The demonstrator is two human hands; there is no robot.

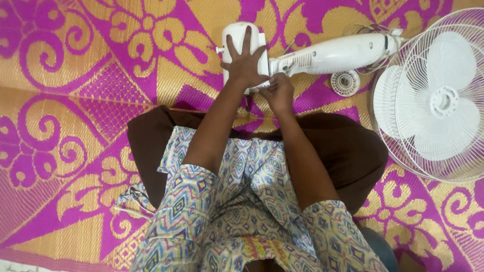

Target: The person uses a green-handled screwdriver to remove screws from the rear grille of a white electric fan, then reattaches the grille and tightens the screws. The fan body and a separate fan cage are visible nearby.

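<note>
A white fan base [239, 35] lies on the patterned mat in front of me, joined to a white neck and motor housing [335, 54] that runs off to the right. My left hand [245, 60] lies flat on top of the base, fingers spread. My right hand [277, 90] is closed at the base's near right corner, where the neck meets it. Whether its fingers pinch a small tool or part is hidden.
A white wire fan guard with blades [436, 95] lies on the right. A small round white plastic part [345, 82] sits beside the motor housing. The magenta and gold mat [75, 100] covers the floor. My lap in dark cloth [348, 151] fills the near centre.
</note>
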